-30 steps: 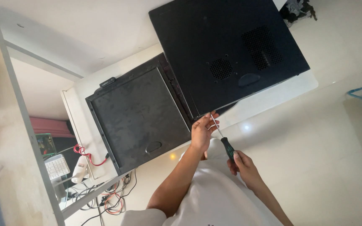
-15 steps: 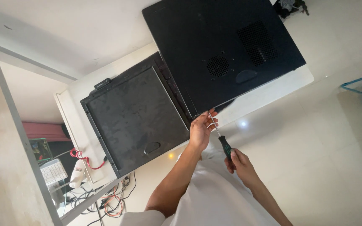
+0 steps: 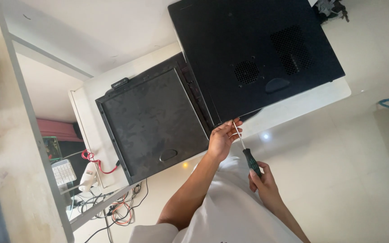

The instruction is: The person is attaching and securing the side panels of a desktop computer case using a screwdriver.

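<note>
1. Two black computer cases lie side by side on a white bench: a smooth black metal tower case with two perforated vent patches, and beside it a dusty, scuffed black tower case with a recessed side panel.
2. Left hand: its fingers are curled at the near lower corner of the vented case, the fingertips pinched together around the thin steel shaft of the screwdriver.
3. Right hand: its grip is clamped on the dark green and black handle of a slim screwdriver.
4. Screwdriver: it slopes from the right hand up to the case, its tip meeting the bottom edge of the vented case near the seam between the two cases.
5. Surroundings: a pale tiled floor lies beyond the bench; a red cable and a white keyboard sit at the far side of the dusty case, with tangled cables on the floor nearby.
</note>
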